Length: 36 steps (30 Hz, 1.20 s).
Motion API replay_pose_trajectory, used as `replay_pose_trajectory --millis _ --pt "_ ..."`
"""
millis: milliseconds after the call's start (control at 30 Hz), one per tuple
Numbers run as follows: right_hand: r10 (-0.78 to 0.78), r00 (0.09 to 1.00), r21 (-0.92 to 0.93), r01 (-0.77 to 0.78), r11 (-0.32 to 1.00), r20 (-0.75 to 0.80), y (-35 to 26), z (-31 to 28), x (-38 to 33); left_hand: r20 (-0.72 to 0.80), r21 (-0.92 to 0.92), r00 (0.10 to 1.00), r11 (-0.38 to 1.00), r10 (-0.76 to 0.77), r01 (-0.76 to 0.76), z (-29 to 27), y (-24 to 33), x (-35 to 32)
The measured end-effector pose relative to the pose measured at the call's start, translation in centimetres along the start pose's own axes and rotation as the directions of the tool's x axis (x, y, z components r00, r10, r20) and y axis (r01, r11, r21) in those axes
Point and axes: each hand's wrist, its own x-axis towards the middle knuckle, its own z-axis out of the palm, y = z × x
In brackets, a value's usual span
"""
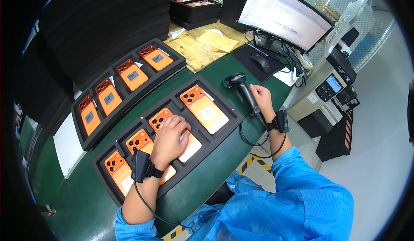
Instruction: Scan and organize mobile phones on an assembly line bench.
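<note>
My left hand [170, 138] lies over an orange smartphone [192, 149] in a black foam tray [176, 178]. Its fingers curl at the phone's right edge, with the thumb close by; part of the grip is hidden. Two orange phones sit to the left of it in the same tray, and another phone [210, 114] with a white label fills the right slot. Beside the handle of a black barcode scanner [244, 91] rests my right hand [262, 98], its fingers curled in and not wrapped round the scanner. The scanner lies on the green table [211, 152].
Behind stands a second foam tray [122, 93] of orange phones with grey labels. A monitor [284, 15], a mouse [260, 62] and a label printer [321, 92] stand to the right. Black foam stacks [108, 21] rise at the back left. A cable trails from each wrist device.
</note>
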Motion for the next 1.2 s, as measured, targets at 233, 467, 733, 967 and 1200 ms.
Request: replay_pose_trajectory --millis 233,467,733,967,1200 --pt "0.016 1.000 0.031 -0.016 0.999 -0.005 0.1 0.0 0.0 0.006 -0.008 1.000 1.000 -0.013 0.013 0.0 0.2 0.0" --pt "0.007 1.000 0.020 -0.007 1.000 -0.006 0.0 0.0 -0.1 0.007 0.007 1.000 1.000 -0.001 0.001 0.0 0.0 -0.1" --pt "0.003 1.000 0.004 -0.003 1.000 0.008 0.5 -0.1 0.0 0.025 -0.009 0.999 1.000 -0.020 0.020 -0.2 0.3 0.0" --pt "0.350 0.898 0.649 -0.100 0.754 -0.268 2.8 -6.3 -2.9 0.025 -0.004 1.000 1.000 0.002 -0.002 0.2 0.2 0.1" --pt "0.579 0.583 0.711 -0.004 0.703 -0.570 13.5 -20.1 -8.0 -0.008 -0.015 1.000 1.000 -0.026 0.025 0.2 0.5 0.2"
